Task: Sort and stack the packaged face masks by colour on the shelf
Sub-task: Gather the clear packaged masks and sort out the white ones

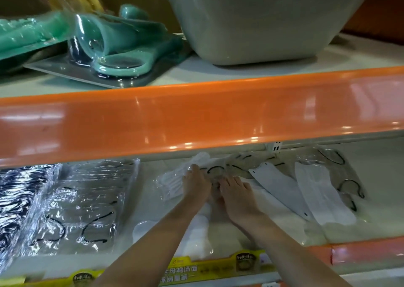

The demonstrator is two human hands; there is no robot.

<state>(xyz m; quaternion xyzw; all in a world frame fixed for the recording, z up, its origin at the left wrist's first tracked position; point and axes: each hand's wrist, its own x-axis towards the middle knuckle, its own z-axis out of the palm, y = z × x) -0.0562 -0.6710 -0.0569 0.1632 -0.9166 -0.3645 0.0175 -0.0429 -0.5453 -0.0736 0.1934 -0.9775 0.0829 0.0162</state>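
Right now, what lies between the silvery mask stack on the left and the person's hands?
In the head view, bare shelf floor separates the silvery mask stack from the left hand.

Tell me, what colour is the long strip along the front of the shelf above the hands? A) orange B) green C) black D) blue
A, the strip running across the picture above both hands is shiny orange; the left hand and right hand rest on white mask packets on the shelf below it.
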